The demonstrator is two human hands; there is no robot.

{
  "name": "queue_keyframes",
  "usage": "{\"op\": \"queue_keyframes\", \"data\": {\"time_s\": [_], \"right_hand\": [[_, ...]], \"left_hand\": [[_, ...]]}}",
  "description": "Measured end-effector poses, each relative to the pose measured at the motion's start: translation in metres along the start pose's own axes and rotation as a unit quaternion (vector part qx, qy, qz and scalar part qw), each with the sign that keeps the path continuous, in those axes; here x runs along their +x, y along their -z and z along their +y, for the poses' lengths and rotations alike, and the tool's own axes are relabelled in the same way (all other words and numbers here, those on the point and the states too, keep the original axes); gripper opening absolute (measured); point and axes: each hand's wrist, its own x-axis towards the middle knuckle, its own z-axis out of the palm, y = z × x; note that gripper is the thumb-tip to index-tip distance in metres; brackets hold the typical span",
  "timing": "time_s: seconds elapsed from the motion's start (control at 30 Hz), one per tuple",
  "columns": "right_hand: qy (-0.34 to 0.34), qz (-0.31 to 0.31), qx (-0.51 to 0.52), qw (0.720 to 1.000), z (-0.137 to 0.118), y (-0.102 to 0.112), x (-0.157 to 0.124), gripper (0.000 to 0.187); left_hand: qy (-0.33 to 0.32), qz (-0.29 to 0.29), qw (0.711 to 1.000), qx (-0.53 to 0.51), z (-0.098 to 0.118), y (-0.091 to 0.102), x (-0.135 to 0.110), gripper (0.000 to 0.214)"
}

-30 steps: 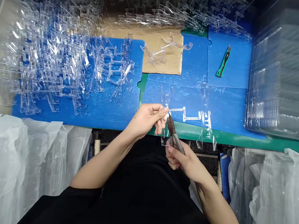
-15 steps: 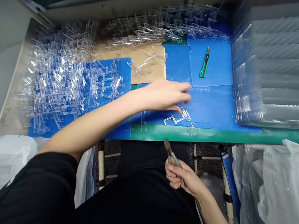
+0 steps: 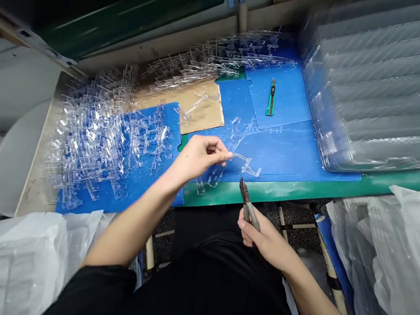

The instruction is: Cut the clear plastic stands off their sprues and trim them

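Observation:
Between thumb and fingers, my left hand pinches a clear plastic part with thin bent arms, above the blue sheet. My right hand grips a pair of cutting pliers by the grey handles, in front of the table edge. The plier jaws point up, just below the clear part, and look closed. Another clear piece lies at the green table edge, below my left hand.
Many clear plastic parts are heaped on the left, with more along the back. A green utility knife lies on a blue sheet. Stacked clear trays stand at the right. Brown cardboard lies mid-table; white bags hang in front.
My left hand has drawn back to the left and now pinches a clear plastic part. The pliers in my right hand have risen slightly towards it. The camera view has shifted.

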Motion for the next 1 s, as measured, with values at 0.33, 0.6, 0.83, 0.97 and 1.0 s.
{"op": "queue_keyframes", "data": {"time_s": [0.33,0.6,0.83,0.97,1.0], "right_hand": [[0.000,-0.013,-0.175,0.985,-0.035,-0.024,0.015,0.028],[-0.021,0.002,-0.143,0.990,-0.031,-0.036,0.019,0.029],[-0.034,-0.010,-0.132,0.991,-0.027,-0.040,0.018,0.031],[-0.034,-0.013,-0.126,0.991,-0.026,-0.041,0.018,0.032],[-0.033,-0.013,-0.123,0.992,-0.025,-0.041,0.018,0.032]], "left_hand": [[0.046,0.162,0.947,-0.273,-0.050,-0.041,-0.061,0.044],[0.030,0.161,0.935,-0.316,-0.062,-0.041,-0.069,0.039],[0.018,0.181,0.927,-0.327,-0.065,-0.040,-0.075,0.034],[0.014,0.181,0.929,-0.323,-0.064,-0.039,-0.077,0.033],[0.014,0.183,0.929,-0.321,-0.063,-0.039,-0.077,0.034]]}}
